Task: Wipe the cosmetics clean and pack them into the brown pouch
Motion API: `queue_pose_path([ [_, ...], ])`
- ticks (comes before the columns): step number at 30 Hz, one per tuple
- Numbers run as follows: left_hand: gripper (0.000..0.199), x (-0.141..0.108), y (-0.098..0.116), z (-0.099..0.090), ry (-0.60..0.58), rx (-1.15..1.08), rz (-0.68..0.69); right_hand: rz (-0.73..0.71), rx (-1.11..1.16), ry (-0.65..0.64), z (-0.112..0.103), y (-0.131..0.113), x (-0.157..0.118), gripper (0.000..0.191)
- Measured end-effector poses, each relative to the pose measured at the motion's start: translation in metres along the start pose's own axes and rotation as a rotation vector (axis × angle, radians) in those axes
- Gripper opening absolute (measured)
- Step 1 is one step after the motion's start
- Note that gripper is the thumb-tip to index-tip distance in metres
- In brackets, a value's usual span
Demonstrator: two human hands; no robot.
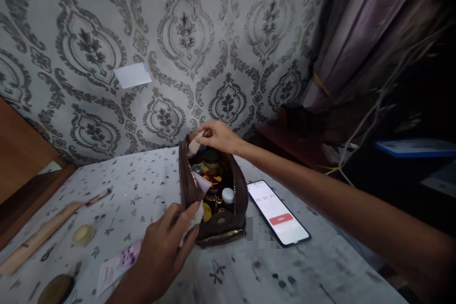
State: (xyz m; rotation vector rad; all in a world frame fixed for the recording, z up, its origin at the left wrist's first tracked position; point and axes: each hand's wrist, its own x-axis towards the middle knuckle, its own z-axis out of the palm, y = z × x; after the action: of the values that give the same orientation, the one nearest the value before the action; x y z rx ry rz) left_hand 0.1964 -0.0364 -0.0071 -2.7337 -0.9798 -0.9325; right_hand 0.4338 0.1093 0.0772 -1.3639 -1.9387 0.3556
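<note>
An unzipped brown pouch (239, 199) full of small items lies on the patterned cloth. At its far end, my right hand (219, 137) pinches a pale, whitish item (194, 146) over the opening. My left hand (169, 240) is at the pouch's near left corner, its fingers closed round a whitish object (194, 223) that they partly cover. Inside the pouch are a white-capped container (228, 195), a dark green-lidded jar (211, 157), a yellow round item (206, 212) and shiny gold-orange pieces.
A phone (278, 213) showing a timer lies right of the pouch. On the left are a pink-and-white tube (117, 266), a small yellowish jar (84, 233), a dark oval item (56, 289), a long tan strip (41, 237) and a slim tube (98, 197). Patterned wall stands behind.
</note>
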Motion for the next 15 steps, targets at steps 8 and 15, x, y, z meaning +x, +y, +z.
queue_pose_path([
  [8,0.039,-0.004,0.003,-0.001,-0.021,0.051,0.014,-0.070,-0.257,-0.360,0.031,0.002,0.021,0.028],
  [15,0.038,-0.014,0.006,-0.003,-0.076,0.032,0.035,-0.170,-0.484,-0.527,0.037,-0.009,0.029,0.033],
])
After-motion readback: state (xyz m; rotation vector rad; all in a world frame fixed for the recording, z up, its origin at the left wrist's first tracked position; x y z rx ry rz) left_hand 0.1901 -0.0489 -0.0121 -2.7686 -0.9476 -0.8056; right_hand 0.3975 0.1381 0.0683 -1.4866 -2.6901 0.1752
